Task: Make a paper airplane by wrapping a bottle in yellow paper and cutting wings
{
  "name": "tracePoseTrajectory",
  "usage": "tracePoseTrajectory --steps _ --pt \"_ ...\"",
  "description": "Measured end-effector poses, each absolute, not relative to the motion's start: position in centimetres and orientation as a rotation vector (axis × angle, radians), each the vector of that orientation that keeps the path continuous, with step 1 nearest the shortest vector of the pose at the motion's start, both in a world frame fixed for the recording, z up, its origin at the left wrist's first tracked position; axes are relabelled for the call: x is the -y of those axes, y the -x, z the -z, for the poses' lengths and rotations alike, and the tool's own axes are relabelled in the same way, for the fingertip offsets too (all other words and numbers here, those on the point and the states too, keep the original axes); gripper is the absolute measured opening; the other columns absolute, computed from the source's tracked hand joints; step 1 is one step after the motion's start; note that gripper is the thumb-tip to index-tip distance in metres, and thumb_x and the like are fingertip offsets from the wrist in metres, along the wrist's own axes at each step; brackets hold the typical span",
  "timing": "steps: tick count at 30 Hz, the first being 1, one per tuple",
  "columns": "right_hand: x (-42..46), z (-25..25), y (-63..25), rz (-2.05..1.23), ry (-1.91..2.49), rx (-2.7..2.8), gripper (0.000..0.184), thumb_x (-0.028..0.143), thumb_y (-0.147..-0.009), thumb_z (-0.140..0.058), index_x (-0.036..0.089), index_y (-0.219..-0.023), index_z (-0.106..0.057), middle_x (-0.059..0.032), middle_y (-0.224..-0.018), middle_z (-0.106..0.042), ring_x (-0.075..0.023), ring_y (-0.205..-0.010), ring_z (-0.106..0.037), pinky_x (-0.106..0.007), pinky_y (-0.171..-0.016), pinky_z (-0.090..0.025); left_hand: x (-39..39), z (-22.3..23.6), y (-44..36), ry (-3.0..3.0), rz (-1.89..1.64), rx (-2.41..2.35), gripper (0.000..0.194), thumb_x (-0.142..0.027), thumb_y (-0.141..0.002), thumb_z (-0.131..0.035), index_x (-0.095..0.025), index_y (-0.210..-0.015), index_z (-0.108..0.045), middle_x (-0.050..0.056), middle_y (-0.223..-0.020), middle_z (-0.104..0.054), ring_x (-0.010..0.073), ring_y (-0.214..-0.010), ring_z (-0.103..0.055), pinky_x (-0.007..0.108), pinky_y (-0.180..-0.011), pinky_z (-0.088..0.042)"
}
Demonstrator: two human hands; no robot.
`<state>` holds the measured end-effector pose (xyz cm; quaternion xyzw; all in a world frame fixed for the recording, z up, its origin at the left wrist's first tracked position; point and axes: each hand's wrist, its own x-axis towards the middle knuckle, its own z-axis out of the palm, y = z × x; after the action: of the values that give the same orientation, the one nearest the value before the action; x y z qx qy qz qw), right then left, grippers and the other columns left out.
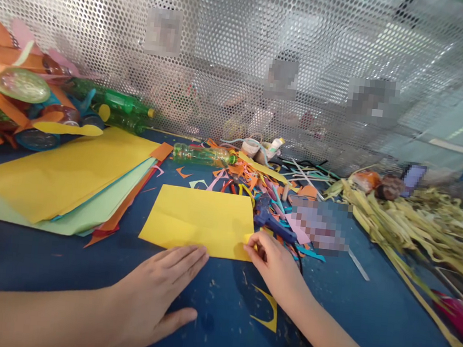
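A sheet of yellow paper (202, 214) lies on the blue tabletop in front of me, with a faint crease across it. My left hand (161, 287) rests flat on its near edge, fingers stretched together and thumb held apart. At the sheet's right edge, the thumb and fingertips of my right hand (268, 254) pinch yellow paper. Whether that is the sheet's own edge or a small separate piece on top, I cannot tell. Between my forearms lies a curved yellow paper offcut (269, 310).
A stack of coloured paper (78, 174) lies at left, below bottles with paper petals (25, 91). Beyond the sheet are a clear plastic bottle (202, 155), a blue glue gun (274, 219) and scattered scraps. Dry husks (391, 223) cover the right side. A perforated screen (229, 41) stands behind.
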<state>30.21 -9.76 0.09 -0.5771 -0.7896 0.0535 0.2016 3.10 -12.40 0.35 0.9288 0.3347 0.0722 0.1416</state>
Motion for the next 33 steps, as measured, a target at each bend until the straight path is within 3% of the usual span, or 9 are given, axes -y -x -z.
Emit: tracePoseTrajectory --steps 5,8,12,15,18,26,33 --pt "9.9 0.0 -30.6 0.069 1.660 2.210 0.019 0.031 -0.088 -0.054 0.022 -0.074 -0.044 -0.0002 -0.070 -0.053 -0.0182 -0.066 -0.055 -0.028 -0.059 -0.043 11.6 -1.2 -3.2 -2.673 -0.200 -0.921 0.063 -0.050 -0.091 -0.036 -0.021 -0.146 -0.024 0.007 -0.146 -0.039 0.0275 -0.129 -0.040 0.041 -0.105 -0.036" --pt "10.4 -0.5 -30.4 0.226 1.577 2.203 0.019 0.035 -0.089 -0.053 0.020 -0.076 -0.051 -0.0041 -0.076 -0.054 -0.0212 -0.076 -0.055 -0.032 -0.066 -0.043 11.4 -1.6 -3.3 -2.672 -0.198 -0.906 0.062 -0.051 -0.091 -0.036 -0.020 -0.145 -0.028 0.008 -0.144 -0.042 0.0286 -0.127 -0.041 0.043 -0.103 -0.037" --pt "11.6 -1.4 -29.2 0.299 1.160 2.376 0.017 0.027 -0.091 -0.052 0.023 -0.102 -0.064 -0.0045 -0.081 -0.059 -0.0185 -0.078 -0.054 -0.033 -0.076 -0.040 11.4 -1.8 -3.5 -2.665 -0.236 -0.884 0.061 -0.050 -0.090 -0.039 -0.021 -0.143 -0.031 0.009 -0.141 -0.045 0.0284 -0.125 -0.043 0.042 -0.103 -0.037" --pt "12.1 -1.7 -28.3 0.233 1.013 2.550 0.031 0.027 -0.092 -0.051 0.030 -0.122 -0.058 -0.0024 -0.080 -0.059 -0.0167 -0.077 -0.052 -0.032 -0.075 -0.037 11.5 -2.0 -3.6 -2.673 -0.197 -0.890 0.062 -0.049 -0.090 -0.040 -0.017 -0.142 -0.034 0.011 -0.141 -0.045 0.0299 -0.126 -0.043 0.043 -0.103 -0.037" --pt "12.0 -1.6 -28.0 0.133 1.052 2.635 0.036 0.030 -0.093 -0.048 0.032 -0.129 -0.053 -0.0031 -0.084 -0.059 -0.0174 -0.080 -0.051 -0.032 -0.075 -0.036 11.6 -2.2 -3.7 -2.681 -0.146 -0.926 0.062 -0.050 -0.089 -0.040 -0.014 -0.140 -0.036 0.012 -0.141 -0.044 0.0308 -0.126 -0.043 0.043 -0.103 -0.037" --pt "11.7 -1.7 -27.9 0.085 1.181 2.635 0.036 0.033 -0.092 -0.050 0.035 -0.127 -0.054 -0.0035 -0.083 -0.058 -0.0179 -0.081 -0.050 -0.032 -0.074 -0.034 11.8 -1.8 -3.9 -2.711 -0.200 -0.956 0.060 -0.049 -0.090 -0.039 -0.015 -0.140 -0.037 0.012 -0.138 -0.047 0.0296 -0.124 -0.045 0.042 -0.102 -0.038" --pt "11.5 -1.8 -28.4 0.043 1.167 2.611 0.026 0.033 -0.092 -0.052 0.033 -0.114 -0.064 -0.0034 -0.082 -0.060 -0.0180 -0.079 -0.050 -0.033 -0.074 -0.032 12.9 -1.6 -4.0 -2.871 -0.039 -1.186 0.064 -0.057 -0.087 -0.037 -0.008 -0.123 -0.056 0.020 -0.118 -0.060 0.0338 -0.105 -0.056 0.043 -0.088 -0.048"
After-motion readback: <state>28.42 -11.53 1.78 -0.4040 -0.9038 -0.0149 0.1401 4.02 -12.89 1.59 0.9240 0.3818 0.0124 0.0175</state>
